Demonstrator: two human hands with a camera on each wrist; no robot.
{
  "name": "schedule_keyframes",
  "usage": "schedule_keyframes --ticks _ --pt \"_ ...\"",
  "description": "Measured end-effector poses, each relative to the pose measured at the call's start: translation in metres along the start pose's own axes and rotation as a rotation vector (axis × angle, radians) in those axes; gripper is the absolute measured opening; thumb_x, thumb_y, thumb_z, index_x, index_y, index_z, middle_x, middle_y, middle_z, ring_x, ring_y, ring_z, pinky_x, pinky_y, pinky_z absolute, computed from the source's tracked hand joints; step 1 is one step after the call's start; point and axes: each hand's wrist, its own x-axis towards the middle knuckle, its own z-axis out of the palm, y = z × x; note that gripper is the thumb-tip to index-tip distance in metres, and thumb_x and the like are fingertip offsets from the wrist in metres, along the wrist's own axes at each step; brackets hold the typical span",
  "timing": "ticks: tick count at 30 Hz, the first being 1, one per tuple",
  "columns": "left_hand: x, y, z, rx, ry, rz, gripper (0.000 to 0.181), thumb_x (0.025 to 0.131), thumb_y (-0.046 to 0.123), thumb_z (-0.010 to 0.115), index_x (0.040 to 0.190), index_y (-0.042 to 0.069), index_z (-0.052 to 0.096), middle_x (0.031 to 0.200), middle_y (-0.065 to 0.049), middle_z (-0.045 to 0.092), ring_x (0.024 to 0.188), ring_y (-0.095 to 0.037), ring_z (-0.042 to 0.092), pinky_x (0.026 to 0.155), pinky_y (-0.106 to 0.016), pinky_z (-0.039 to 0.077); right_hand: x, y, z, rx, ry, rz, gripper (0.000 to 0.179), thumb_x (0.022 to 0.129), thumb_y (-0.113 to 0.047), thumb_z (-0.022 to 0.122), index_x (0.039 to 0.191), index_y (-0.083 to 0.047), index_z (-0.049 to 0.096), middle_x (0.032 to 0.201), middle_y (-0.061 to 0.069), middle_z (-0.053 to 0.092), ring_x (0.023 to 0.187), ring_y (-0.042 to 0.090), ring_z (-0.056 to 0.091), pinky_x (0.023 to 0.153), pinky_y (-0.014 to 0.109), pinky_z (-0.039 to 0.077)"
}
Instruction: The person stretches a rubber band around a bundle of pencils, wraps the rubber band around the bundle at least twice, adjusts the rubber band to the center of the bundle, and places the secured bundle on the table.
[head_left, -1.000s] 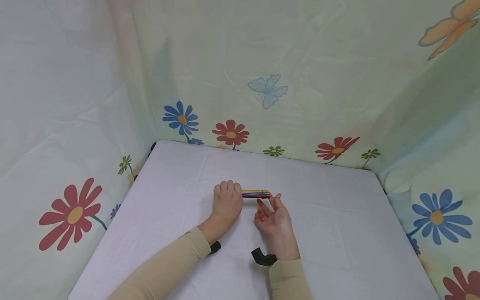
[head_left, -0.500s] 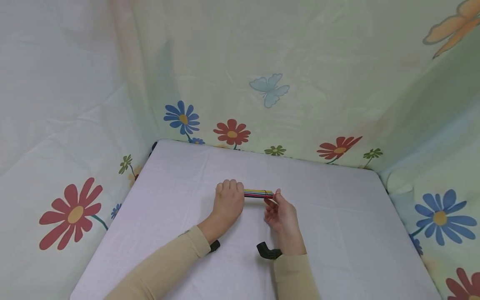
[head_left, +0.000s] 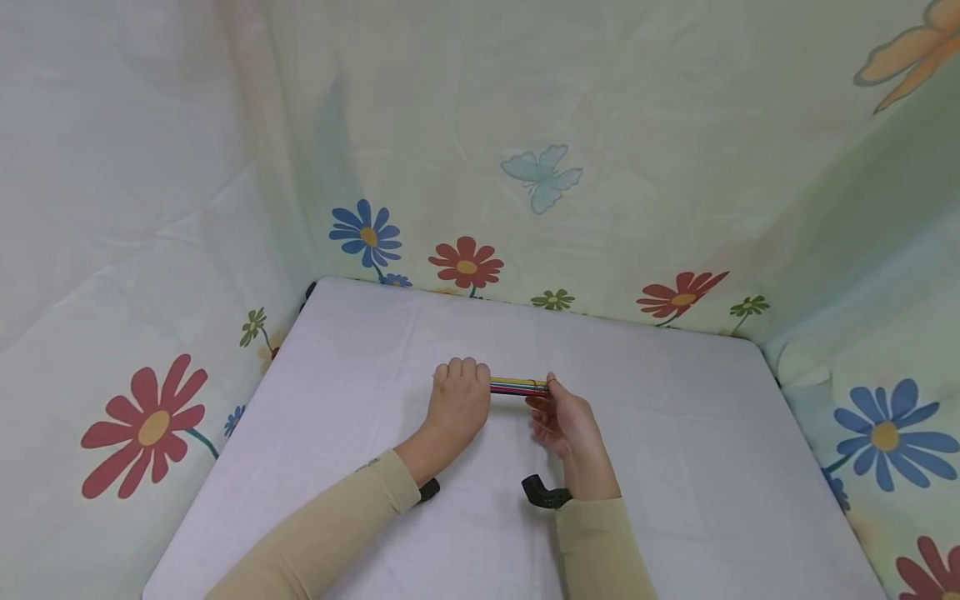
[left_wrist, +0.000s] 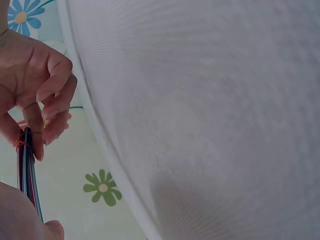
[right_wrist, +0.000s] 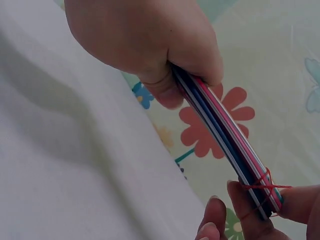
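Observation:
A bundle of thin coloured sticks [head_left: 516, 386], yellow, blue, pink and dark among them, is held level above the white table. My left hand [head_left: 457, 404] grips its left part, knuckles up, hiding that end. At the other end, a thin red rubber band [right_wrist: 265, 187] is looped around the sticks, with strands crossing. My right hand [head_left: 576, 425] has its thumb and a finger on either side of this end, holding the band there. In the left wrist view the other fingers of the right hand [left_wrist: 37, 75] are bent beside the bundle.
The table [head_left: 675, 467] has a plain white cover with rounded corners. Curtains printed with flowers and butterflies [head_left: 542, 177] surround its back and sides. Black wrist camera mounts [head_left: 546, 492] jut out near the sleeves.
The right hand first pulled the red band out past the bundle's end; it has since moved up against that end and turned slightly. The left hand keeps its grip, shifting only slightly.

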Motion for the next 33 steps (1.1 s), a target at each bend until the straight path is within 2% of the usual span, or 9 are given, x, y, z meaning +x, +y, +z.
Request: schedule_keyframes --ticks 4,8,15,20,23,27,30,33 --pt "0.001 -0.001 -0.001 -0.017 -0.006 0.018 0.019 0.103 0.026 0.066 0.092 0.015 0.055 0.084 0.000 0.054 0.078 -0.017 0.049 0.070 -0.032 0.014 0.002 -0.004 -0.004 -0.032 -0.042 0.005 0.043 0.109 -0.049 0.058 0.115 -0.008 0.069 0.083 -0.001 0.075 0.073 0.014 0.058 0.068 0.027 0.050" --pt "0.001 -0.002 -0.002 -0.018 -0.020 0.036 0.019 0.104 0.027 0.065 0.093 0.015 0.055 0.085 0.000 0.054 0.079 -0.017 0.049 0.070 -0.032 0.013 0.006 -0.007 -0.008 -0.068 -0.063 0.004 0.040 0.107 -0.046 0.061 0.113 -0.008 0.070 0.085 0.001 0.075 0.076 0.015 0.058 0.068 0.028 0.051" --pt "0.001 -0.003 -0.002 -0.031 -0.032 0.065 0.019 0.105 0.025 0.064 0.093 0.015 0.054 0.085 -0.001 0.053 0.080 -0.019 0.049 0.071 -0.032 0.018 0.010 -0.011 -0.014 -0.175 -0.122 -0.005 0.035 0.105 -0.036 0.060 0.118 -0.004 0.067 0.081 0.000 0.074 0.073 0.013 0.058 0.063 0.025 0.051" --pt "0.000 -0.002 -0.002 -0.048 -0.030 0.082 0.019 0.106 0.023 0.062 0.092 0.015 0.053 0.086 -0.001 0.054 0.082 -0.019 0.050 0.072 -0.033 0.024 0.013 -0.010 -0.015 -0.218 -0.171 -0.015 0.032 0.104 -0.033 0.057 0.109 -0.004 0.067 0.074 -0.001 0.070 0.068 0.011 0.056 0.061 0.025 0.048" --pt "0.001 0.000 -0.003 -0.069 -0.019 0.092 0.018 0.105 0.025 0.064 0.093 0.016 0.054 0.087 0.000 0.056 0.082 -0.019 0.052 0.071 -0.033 0.026 0.014 -0.008 -0.014 -0.175 -0.272 -0.006 0.034 0.106 -0.037 0.053 0.102 -0.006 0.068 0.075 0.000 0.069 0.067 0.011 0.057 0.061 0.025 0.048" --pt "0.002 0.003 -0.003 -0.077 -0.038 0.092 0.017 0.106 0.027 0.063 0.096 0.016 0.055 0.090 0.000 0.057 0.085 -0.019 0.053 0.072 -0.033 0.029 0.016 -0.003 -0.012 -0.073 -0.414 0.023 0.039 0.109 -0.040 0.045 0.095 -0.010 0.067 0.078 0.002 0.069 0.067 0.013 0.057 0.063 0.026 0.048" --pt "0.002 0.001 -0.003 -0.069 -0.057 0.083 0.016 0.107 0.026 0.062 0.097 0.015 0.056 0.091 -0.001 0.058 0.087 -0.019 0.054 0.074 -0.033 0.035 0.018 0.001 -0.014 -0.017 -0.448 0.015 0.043 0.111 -0.045 0.042 0.092 -0.014 0.065 0.078 0.002 0.069 0.067 0.013 0.057 0.062 0.026 0.048" --pt "0.004 -0.003 -0.003 -0.073 -0.058 0.072 0.015 0.107 0.025 0.062 0.097 0.014 0.056 0.091 -0.002 0.058 0.087 -0.020 0.055 0.075 -0.034 0.039 0.018 0.002 -0.017 0.029 -0.447 -0.039 0.043 0.113 -0.046 0.041 0.096 -0.016 0.066 0.081 0.001 0.070 0.070 0.014 0.061 0.065 0.027 0.052"
